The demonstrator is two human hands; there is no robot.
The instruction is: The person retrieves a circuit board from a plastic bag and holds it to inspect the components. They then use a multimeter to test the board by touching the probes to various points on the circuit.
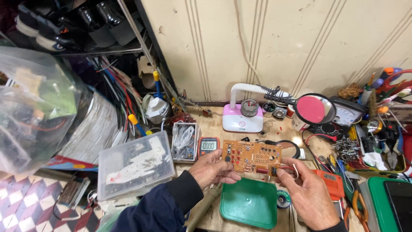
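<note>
I hold an orange-brown circuit board [252,156] flat over the wooden workbench [214,124], its component side up. My left hand [211,169] grips the board's left edge from below, thumb on top. My right hand [305,193] pinches the board's lower right corner, where a small dark part and a thin white wire loop sit. A dark blue sleeve covers my left forearm.
A green lid [249,203] lies under the board. An orange multimeter [208,146], a clear plastic box [135,168], a pink and white lamp base [242,118], a magnifying glass [314,109], pliers and tools at right crowd the bench. Wires hang at left.
</note>
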